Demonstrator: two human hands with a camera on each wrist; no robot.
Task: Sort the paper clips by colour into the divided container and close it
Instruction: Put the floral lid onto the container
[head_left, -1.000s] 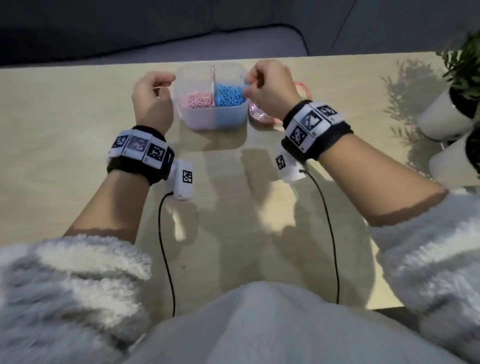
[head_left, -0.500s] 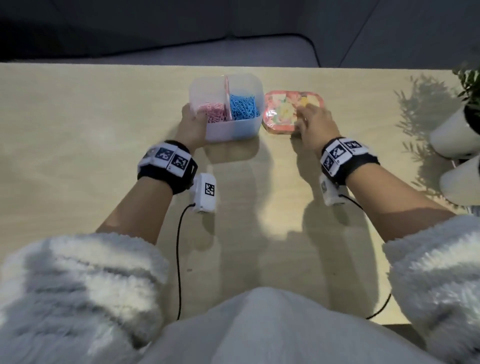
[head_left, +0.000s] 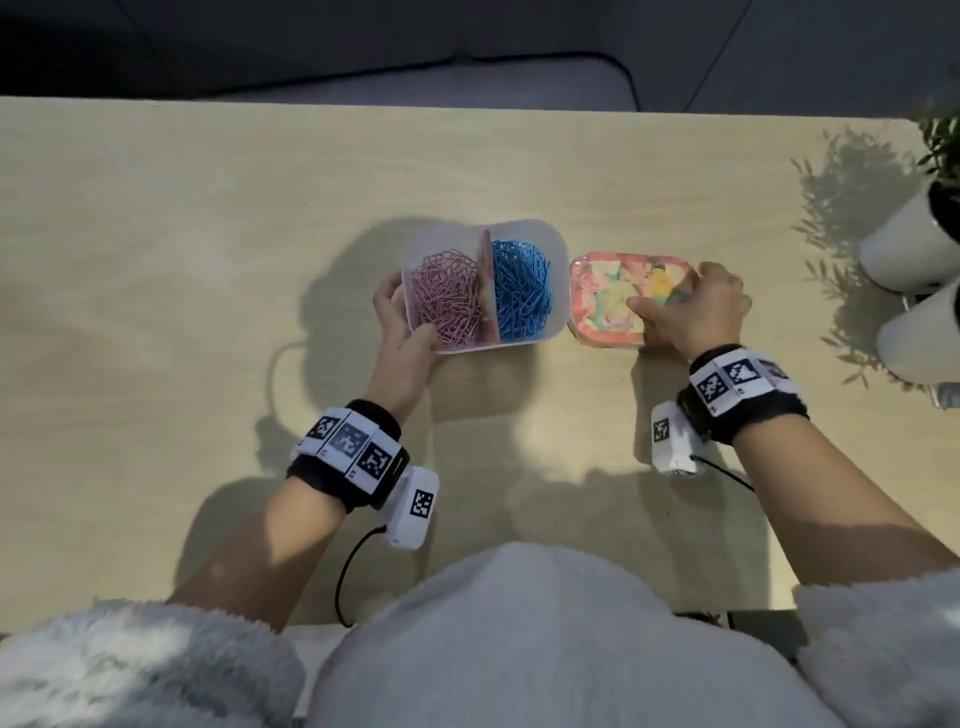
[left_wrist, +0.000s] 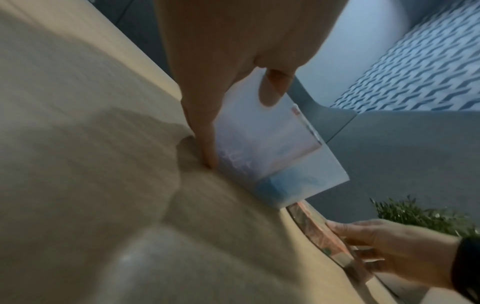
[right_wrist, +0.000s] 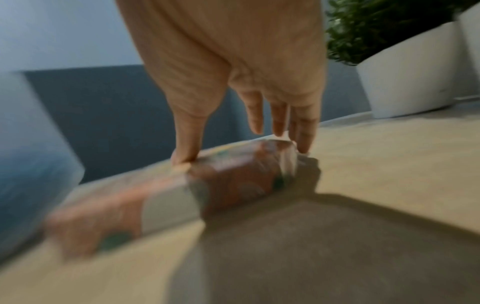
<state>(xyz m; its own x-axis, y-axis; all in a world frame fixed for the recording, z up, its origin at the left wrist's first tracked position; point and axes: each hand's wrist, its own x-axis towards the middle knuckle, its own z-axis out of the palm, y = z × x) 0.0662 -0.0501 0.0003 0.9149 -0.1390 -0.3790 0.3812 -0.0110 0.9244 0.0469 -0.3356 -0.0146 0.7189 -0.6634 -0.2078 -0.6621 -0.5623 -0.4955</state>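
While the head view looks straight down, the divided container (head_left: 483, 286) sits open on the wooden table (head_left: 182, 249), pink paper clips (head_left: 448, 301) in its left compartment, blue paper clips (head_left: 521, 295) in its right, a divider between them. Left hand (head_left: 402, 332) wraps the container's left near corner, thumb on the front wall, fingers behind the side. Just right of the container lies the patterned lid (head_left: 618, 299), flat on the table, and the right hand (head_left: 691, 312) grasps it from the far right end, thumb laid across its top. Two white plant pots (head_left: 904, 249) stand well to the right of the container. Over to the left wrist view: a fingertip (left_wrist: 272, 90) hooks the container's (left_wrist: 262, 148) rim, another finger runs down its wall to the table, and the right hand (left_wrist: 389, 253) shows beyond it on the lid (left_wrist: 311, 224). Right wrist view, blurred: thumb (right_wrist: 185, 144) presses the lid's (right_wrist: 228, 179) top edge, fingers reach its far end, the container's wall (right_wrist: 28, 144) just left.
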